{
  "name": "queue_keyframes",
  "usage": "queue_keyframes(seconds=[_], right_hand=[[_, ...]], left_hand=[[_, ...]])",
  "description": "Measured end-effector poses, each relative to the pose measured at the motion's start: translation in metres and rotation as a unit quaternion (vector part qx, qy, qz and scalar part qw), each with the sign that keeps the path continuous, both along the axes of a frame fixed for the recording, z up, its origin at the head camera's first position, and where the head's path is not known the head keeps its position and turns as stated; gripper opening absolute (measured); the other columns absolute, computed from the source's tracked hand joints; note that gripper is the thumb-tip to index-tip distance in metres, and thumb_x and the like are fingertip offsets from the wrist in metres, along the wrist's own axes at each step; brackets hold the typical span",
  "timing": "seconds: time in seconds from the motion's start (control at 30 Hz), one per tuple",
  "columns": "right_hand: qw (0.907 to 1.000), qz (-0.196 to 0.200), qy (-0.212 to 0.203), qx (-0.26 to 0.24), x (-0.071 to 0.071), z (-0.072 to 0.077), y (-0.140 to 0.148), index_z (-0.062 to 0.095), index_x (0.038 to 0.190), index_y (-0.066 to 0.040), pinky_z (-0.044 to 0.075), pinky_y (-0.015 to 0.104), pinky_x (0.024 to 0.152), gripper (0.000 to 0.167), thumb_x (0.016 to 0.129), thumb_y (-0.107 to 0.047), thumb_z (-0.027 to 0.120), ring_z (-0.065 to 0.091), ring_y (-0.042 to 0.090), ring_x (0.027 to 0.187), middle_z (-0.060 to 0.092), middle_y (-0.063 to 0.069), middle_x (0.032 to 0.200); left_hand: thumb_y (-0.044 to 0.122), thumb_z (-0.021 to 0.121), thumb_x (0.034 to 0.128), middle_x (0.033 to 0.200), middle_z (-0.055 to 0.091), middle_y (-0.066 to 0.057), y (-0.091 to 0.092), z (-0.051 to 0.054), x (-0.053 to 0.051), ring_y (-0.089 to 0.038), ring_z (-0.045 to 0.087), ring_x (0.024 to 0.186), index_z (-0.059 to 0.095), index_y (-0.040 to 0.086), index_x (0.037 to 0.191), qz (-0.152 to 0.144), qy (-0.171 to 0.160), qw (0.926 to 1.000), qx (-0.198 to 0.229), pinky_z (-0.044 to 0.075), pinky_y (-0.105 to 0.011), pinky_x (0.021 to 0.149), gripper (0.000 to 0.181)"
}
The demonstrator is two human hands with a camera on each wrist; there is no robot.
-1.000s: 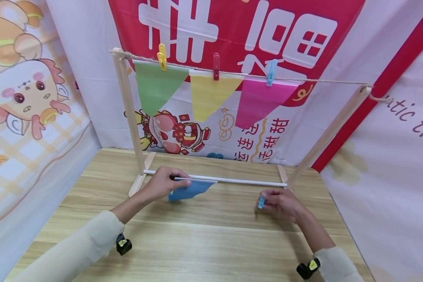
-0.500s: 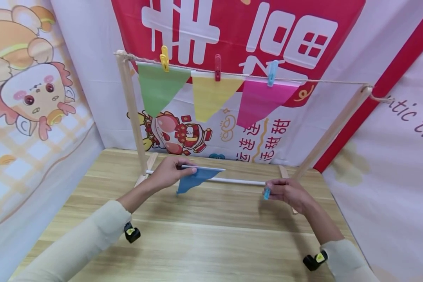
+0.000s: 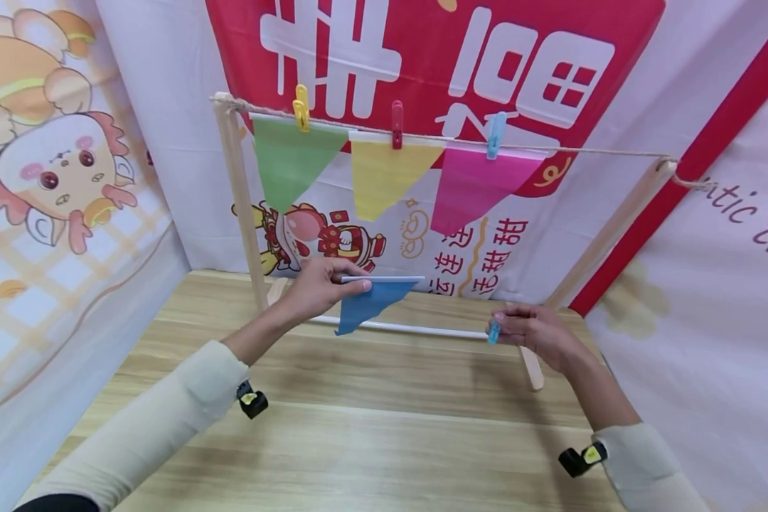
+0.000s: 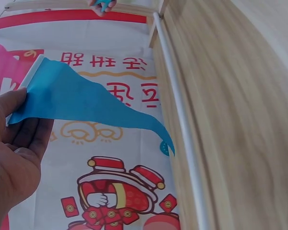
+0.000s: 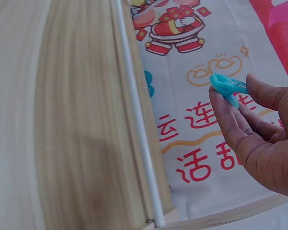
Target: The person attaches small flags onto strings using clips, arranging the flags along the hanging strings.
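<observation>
My left hand (image 3: 323,290) pinches a blue pennant flag (image 3: 374,302) by its white top edge, and the flag hangs point down above the table. In the left wrist view the flag (image 4: 77,96) droops with a curled tip. Off to the right, my right hand (image 3: 540,334) holds a light blue clothespin (image 3: 494,331) between thumb and fingers; the clothespin (image 5: 225,86) shows clearly in the right wrist view. Above both hands runs a twine line (image 3: 589,150). From it hang a green flag (image 3: 294,160), a yellow flag (image 3: 387,174) and a pink flag (image 3: 476,185), each clipped by one clothespin.
Two wooden posts, a left post (image 3: 240,192) and a right post (image 3: 608,235), carry the twine. A white rod (image 3: 422,329) joins them low down on the wooden table (image 3: 384,441). Behind stands a printed cloth backdrop (image 3: 416,43).
My left hand has lifted the blue flag up and to the right. My right hand, with the clothespin, has moved up and slightly right. The hanging flags stay on the line.
</observation>
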State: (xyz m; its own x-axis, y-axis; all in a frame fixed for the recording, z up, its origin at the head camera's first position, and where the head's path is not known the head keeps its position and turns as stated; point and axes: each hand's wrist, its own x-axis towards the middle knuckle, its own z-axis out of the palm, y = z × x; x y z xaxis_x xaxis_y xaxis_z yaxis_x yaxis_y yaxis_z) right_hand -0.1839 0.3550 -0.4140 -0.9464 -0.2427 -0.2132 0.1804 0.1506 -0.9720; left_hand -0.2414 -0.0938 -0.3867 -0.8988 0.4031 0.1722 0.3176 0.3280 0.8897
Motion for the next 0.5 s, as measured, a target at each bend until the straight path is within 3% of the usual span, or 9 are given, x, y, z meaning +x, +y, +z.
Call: queue_keyframes(seconds=[0.1,0.2,0.33,0.5], right_hand=[[0.9999,-0.005,0.000,0.009,-0.001,0.008,0.000,0.069,0.129,0.006,0.068,0.029,0.098,0.026,0.116,-0.016,0.066,0.082,0.012,0.104,0.085,0.001,0.110],[0.9996,-0.015,-0.001,0.025,-0.002,0.016,-0.001,0.072,0.128,0.000,0.068,0.028,0.097,0.023,0.114,-0.018,0.068,0.082,0.011,0.102,0.085,0.000,0.111],[0.9989,-0.025,-0.001,0.039,-0.003,0.026,-0.002,0.073,0.129,-0.005,0.068,0.029,0.098,0.022,0.114,-0.020,0.070,0.082,0.012,0.102,0.084,-0.001,0.112],[0.9986,-0.023,0.010,0.047,-0.005,0.039,-0.004,0.067,0.137,0.004,0.068,0.029,0.099,0.034,0.114,-0.022,0.070,0.082,0.012,0.104,0.084,-0.003,0.111]], left_hand=[[0.030,0.087,0.1032,0.122,0.086,-0.012,0.000,0.006,-0.002,-0.032,0.086,0.108,0.086,0.013,0.123,0.006,0.002,1.0000,0.002,0.068,-0.058,0.103,0.026],[0.031,0.087,0.1027,0.122,0.086,-0.011,0.001,0.012,-0.005,-0.032,0.085,0.110,0.085,0.014,0.121,0.011,-0.001,0.9999,0.004,0.066,-0.059,0.107,0.025],[0.031,0.089,0.1012,0.115,0.087,-0.011,0.004,0.020,-0.009,-0.029,0.086,0.106,0.084,0.011,0.117,0.011,0.004,0.9999,0.010,0.066,-0.050,0.101,0.025],[0.030,0.090,0.1004,0.108,0.088,-0.012,0.008,0.029,-0.011,-0.027,0.086,0.100,0.085,0.009,0.116,0.009,0.013,0.9998,0.015,0.064,-0.034,0.088,0.026]])
